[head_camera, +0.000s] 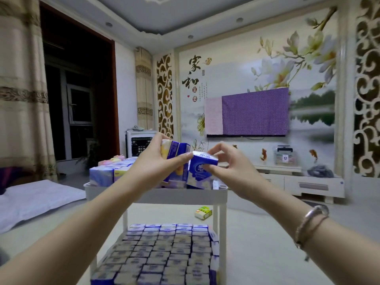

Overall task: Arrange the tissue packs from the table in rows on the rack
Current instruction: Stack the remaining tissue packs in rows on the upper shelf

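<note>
A white two-tier rack [156, 195] stands on the floor, its lower shelf [160, 258] packed edge to edge with tissue packs in tidy rows. More packs fill the top tray toward its left edge. Above that tray's front edge, the left hand [162, 159] grips a small stack of packs [174, 153], fingers clenched round it. The right hand [228, 163] pinches a single blue tissue pack [202, 165] just beside the stack. A lone yellow-green pack [203, 212] lies on the floor beyond the rack.

The wall mural [257, 79] bears the large black characters 家和.
</note>
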{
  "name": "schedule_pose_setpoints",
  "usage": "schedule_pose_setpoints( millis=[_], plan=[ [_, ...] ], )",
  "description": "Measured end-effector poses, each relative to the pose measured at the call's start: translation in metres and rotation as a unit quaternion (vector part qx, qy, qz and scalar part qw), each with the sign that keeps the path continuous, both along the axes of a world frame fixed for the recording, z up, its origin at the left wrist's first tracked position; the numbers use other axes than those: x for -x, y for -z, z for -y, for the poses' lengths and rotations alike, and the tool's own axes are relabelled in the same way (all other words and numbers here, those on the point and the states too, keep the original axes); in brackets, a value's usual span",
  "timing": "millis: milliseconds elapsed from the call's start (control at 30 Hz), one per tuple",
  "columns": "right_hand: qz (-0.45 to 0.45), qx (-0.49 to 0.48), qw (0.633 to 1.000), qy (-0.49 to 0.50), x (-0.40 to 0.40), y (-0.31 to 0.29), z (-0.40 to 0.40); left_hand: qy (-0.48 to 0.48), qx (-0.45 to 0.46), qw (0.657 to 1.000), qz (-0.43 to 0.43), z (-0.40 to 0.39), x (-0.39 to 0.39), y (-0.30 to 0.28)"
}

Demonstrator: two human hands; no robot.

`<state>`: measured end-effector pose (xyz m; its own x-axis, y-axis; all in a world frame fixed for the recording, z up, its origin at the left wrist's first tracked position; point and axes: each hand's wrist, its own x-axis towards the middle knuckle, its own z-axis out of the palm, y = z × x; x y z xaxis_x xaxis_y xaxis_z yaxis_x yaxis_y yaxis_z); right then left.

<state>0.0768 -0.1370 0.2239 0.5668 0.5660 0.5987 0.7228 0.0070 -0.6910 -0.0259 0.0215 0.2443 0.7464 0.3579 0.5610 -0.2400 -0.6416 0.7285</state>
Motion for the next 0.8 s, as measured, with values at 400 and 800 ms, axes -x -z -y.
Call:
schedule_pose_setpoints(
  millis=[400,800],
  plan=[
    [0.352,0.229,0.877,0.234,-0.009,0.012,-0.007,-0.022,-0.013,0.999,0.038,-0.004,-0.005,0.009],
    [0.13,0.075,0.988,-0.023,0.024,-0.013,-0.024,0.018,0.019,1.0,0.009,-0.001,0.012,0.009]
  ],
)
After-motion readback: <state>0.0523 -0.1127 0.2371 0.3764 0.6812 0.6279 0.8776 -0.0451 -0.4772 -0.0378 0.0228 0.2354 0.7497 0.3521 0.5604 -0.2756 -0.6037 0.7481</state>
